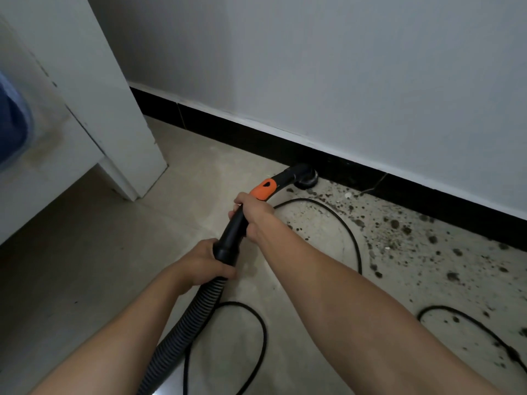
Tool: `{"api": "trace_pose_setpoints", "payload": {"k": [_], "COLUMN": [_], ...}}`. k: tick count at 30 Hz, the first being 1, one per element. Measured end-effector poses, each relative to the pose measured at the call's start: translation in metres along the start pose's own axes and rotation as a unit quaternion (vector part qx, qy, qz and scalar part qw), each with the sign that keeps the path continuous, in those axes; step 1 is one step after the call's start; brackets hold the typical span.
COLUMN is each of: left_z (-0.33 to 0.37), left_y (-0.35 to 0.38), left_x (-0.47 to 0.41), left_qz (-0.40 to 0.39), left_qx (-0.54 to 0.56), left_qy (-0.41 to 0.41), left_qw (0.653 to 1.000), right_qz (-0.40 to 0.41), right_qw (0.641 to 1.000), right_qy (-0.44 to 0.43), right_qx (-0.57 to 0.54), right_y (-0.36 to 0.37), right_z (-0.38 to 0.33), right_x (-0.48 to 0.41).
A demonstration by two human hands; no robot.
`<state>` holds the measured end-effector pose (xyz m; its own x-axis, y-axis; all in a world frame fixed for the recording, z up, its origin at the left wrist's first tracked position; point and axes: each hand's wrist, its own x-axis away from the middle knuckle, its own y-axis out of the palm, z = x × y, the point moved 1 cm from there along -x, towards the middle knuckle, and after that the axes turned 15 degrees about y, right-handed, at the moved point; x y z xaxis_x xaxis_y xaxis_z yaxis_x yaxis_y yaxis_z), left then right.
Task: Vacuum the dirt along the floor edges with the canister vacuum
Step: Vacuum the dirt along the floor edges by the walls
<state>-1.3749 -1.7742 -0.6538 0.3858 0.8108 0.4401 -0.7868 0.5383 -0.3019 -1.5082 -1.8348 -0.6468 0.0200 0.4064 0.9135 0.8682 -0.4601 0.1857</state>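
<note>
A black vacuum handle tube (pixel 234 227) with an orange slider (pixel 264 188) ends in a round black brush nozzle (pixel 305 178) set on the floor against the black baseboard (pixel 399 192). My right hand (pixel 252 216) grips the tube just behind the orange part. My left hand (pixel 205 265) grips the cuff where the ribbed black hose (pixel 185 323) joins. Dark dirt (pixel 413 238) lies scattered on the beige tiles to the right of the nozzle, along the wall. The canister is out of view.
A thin black power cord (pixel 342 220) loops over the floor under my arms and through the dirt at right. A white cabinet (pixel 94 115) stands at left, its corner near the baseboard. The grey wall (pixel 342 67) runs above.
</note>
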Motion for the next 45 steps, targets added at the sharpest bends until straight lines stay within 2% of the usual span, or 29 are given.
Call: {"api": "trace_pose_setpoints", "payload": {"k": [9,14,20,23,26,30,38,45], "left_z": [-0.021,-0.037,-0.026,-0.029,-0.036,-0.045,-0.091,-0.12], "left_y": [-0.036,-0.042,-0.022,-0.027,-0.047,-0.08,-0.1,-0.116], "left_x": [0.051,0.079,0.068,0.078,0.101,0.135,0.199,0.225], "left_qz": [0.061,0.03,0.018,0.022,0.043,0.045,0.076,-0.017], "left_qx": [-0.051,-0.063,-0.07,-0.069,-0.075,-0.085,-0.096,-0.112], "left_qy": [-0.001,-0.028,-0.008,-0.011,-0.021,-0.049,-0.141,-0.228], "left_qw": [0.997,0.997,0.997,0.997,0.996,0.994,0.982,0.967], "right_qz": [-0.077,-0.057,-0.036,-0.05,-0.101,-0.153,-0.156,-0.138], "right_qw": [0.996,0.998,0.997,0.997,0.992,0.985,0.977,0.977], "right_qy": [0.039,0.037,0.03,0.046,0.068,0.074,0.11,0.129], "right_qx": [0.025,-0.02,-0.064,-0.047,-0.024,0.021,0.091,0.099], "right_y": [0.044,0.048,0.017,0.022,0.039,0.069,0.116,0.126], "right_z": [0.04,0.078,0.076,0.084,0.1,0.122,0.2,0.254], "right_x": [0.022,0.029,0.034,0.039,0.043,0.044,0.057,0.069]}}
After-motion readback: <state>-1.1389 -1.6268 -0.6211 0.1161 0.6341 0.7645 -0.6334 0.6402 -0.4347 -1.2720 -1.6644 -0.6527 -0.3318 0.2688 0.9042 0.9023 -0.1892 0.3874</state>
